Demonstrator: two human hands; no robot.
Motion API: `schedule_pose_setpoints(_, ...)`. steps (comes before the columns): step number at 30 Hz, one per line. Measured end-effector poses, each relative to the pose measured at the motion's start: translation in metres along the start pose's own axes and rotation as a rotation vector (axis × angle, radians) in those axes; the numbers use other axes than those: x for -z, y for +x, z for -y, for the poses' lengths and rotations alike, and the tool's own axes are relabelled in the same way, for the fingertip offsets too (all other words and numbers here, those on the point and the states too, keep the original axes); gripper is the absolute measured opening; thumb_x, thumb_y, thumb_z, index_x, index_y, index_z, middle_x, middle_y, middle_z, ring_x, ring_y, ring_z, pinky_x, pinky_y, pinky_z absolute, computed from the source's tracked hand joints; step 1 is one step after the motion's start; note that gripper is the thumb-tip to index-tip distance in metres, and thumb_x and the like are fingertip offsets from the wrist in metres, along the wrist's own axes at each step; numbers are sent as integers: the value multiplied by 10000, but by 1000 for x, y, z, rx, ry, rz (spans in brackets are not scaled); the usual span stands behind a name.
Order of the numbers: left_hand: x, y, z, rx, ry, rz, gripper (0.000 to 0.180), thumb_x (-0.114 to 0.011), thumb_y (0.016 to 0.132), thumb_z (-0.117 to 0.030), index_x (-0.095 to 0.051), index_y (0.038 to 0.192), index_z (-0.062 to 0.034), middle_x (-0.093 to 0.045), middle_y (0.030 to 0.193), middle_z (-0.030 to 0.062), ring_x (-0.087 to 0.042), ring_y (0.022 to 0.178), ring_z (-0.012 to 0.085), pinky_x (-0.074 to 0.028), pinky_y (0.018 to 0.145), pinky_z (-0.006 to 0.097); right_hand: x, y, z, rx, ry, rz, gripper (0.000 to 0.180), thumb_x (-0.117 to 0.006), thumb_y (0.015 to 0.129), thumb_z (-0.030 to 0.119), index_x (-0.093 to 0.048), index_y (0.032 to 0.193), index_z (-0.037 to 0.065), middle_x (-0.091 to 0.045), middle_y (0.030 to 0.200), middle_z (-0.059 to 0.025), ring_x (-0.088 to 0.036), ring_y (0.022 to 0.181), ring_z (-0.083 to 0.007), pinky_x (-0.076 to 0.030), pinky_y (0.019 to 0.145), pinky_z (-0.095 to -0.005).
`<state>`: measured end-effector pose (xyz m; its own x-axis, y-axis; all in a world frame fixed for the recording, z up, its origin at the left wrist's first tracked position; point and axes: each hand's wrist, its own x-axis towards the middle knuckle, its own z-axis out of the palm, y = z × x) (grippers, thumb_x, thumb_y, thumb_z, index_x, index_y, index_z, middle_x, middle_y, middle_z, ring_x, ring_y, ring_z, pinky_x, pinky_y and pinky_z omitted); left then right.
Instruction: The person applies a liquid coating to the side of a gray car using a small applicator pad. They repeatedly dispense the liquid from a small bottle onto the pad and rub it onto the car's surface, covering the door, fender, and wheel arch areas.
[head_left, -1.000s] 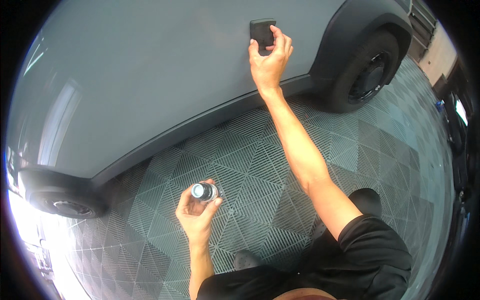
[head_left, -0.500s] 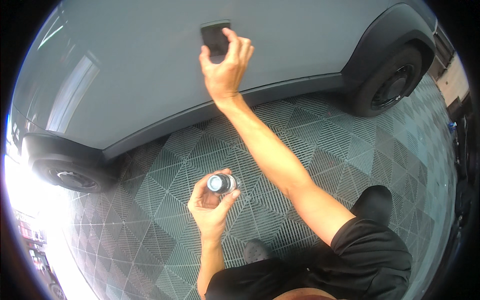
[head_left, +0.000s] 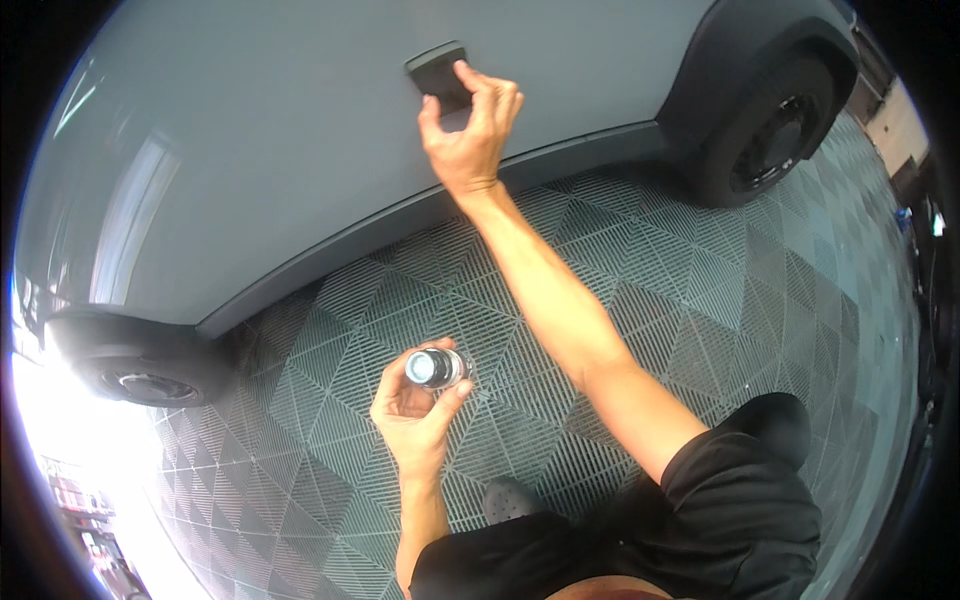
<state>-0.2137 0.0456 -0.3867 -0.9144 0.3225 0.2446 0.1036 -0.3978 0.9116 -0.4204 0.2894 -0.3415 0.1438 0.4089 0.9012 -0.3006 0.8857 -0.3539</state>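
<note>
The right hand [head_left: 467,145] was pinching a flat, black, rectangular pad with a grey-green upper edge [head_left: 438,78], thumb at its left side and fingertips at its right. The pad was positioned against the smooth grey painted side panel of a vehicle [head_left: 280,150], its upper edge slanting up to the right. The left hand [head_left: 410,415] was closed around a small cylindrical bottle with a pale blue-white cap and dark collar [head_left: 440,368], thumb and fingers on opposite sides, the cap toward the camera. The bottle was held below the panel, well apart from the pad.

Below the panel ran a dark grey sill [head_left: 400,212], with a black-tyred wheel under a dark arch [head_left: 770,140] at right and a second dark wheel [head_left: 150,388] at left. Underneath lay grey-green ribbed floor tiles [head_left: 560,440]. A dark perforated shoe [head_left: 508,499] showed near the lower edge.
</note>
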Motion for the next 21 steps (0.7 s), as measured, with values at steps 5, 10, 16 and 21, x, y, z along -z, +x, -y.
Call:
schedule_pose_setpoints(5, -9, 1, 6, 21, 62, -1, 529, -803, 733, 133, -614, 1211, 10, -676, 1196, 189, -652, 1154, 279, -570, 959, 387, 52, 39, -81, -79, -89, -27, 476, -775, 762, 79, -639, 1213, 15, -544, 1134, -164, -488, 1090, -333, -430, 959, -466)
schedule_pose_setpoints(10, -19, 5, 15, 40, 90, 35, 540, -792, 733, 145, -612, 1224, 9, -679, 1196, 185, -656, 1138, 268, -577, 934, 371, 106, 82, -161, -133, -179, -69, 452, -762, 771, 62, -650, 1207, 17, -539, 1131, -164, -486, 1109, -340, -419, 992, -466)
schedule_pose_setpoints(16, -29, 9, 20, 55, 87, 87, 533, -793, 741, 140, -616, 1226, 8, -680, 1194, 187, -659, 1138, 267, -580, 930, 369, 144, 113, -219, -116, -273, -110, 401, -751, 778, 79, -672, 1165, 8, -554, 1126, -157, -508, 1092, -336, -440, 970, -445)
schedule_pose_setpoints(21, -21, 4, 18, 45, 71, 72, 530, -793, 742, 138, -618, 1225, 7, -679, 1196, 188, -654, 1156, 276, -567, 963, 384, 147, 112, -227, -37, -382, -116, 396, -760, 779, 128, -663, 1152, 36, -589, 1134, -151, -531, 1094, -340, -439, 972, -460)
